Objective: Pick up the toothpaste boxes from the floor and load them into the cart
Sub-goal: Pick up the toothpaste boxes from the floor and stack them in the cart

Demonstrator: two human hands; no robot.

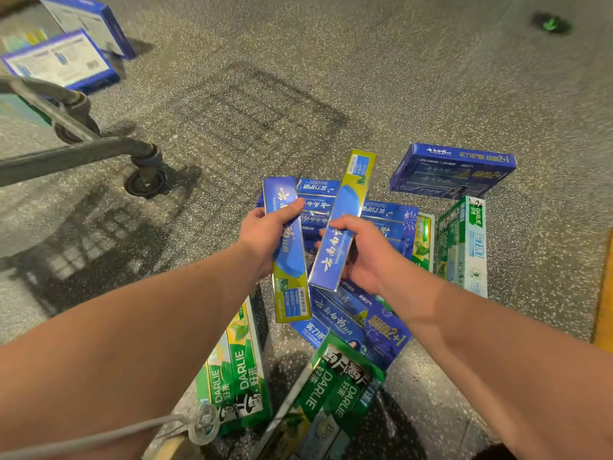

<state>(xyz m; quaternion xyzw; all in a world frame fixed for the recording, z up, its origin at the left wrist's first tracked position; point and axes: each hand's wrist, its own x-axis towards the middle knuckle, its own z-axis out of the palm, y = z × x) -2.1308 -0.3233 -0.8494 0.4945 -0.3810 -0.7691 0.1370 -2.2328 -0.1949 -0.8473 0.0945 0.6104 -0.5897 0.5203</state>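
Closest in, under the left forearm, a grey cord (pixel 99 436) crosses the corner. A green Darlie pack (pixel 238 370) lies on the speckled floor (pixel 298 78) just beyond it. A second green Darlie pack (pixel 331 386) lies below the gap between the wrists. Its far end touches a blue multipack (pixel 358 323) spread directly beneath both hands.

Above that pile, the left hand (pixel 265 234) grips a slim blue toothpaste box (pixel 288 247), thumb across its face and fingers wrapped behind. The right hand (pixel 361 254) has its fingers curled round a second slim blue box (pixel 341 220), which leans away to the right. The lower ends of the two boxes nearly meet, and together they hide much of a blue pack (pixel 318 197) lying just past the hands.

Right of the right hand, a green and white Darlie pack (pixel 464 240) stands on its edge. Farther out that way, another blue multipack (pixel 454 171) lies flat and apart from the heap. A yellow strip (pixel 605 293) runs along the edge beyond it.

Well left of the left hand, the cart (pixel 83 154) shows only its lower frame and a castor (pixel 146 182). Past it are two blue-edged boxes (pixel 63 58), too blurred for me to say what they rest on. Far off to the right, a small green object (pixel 550 23) lies on the floor.
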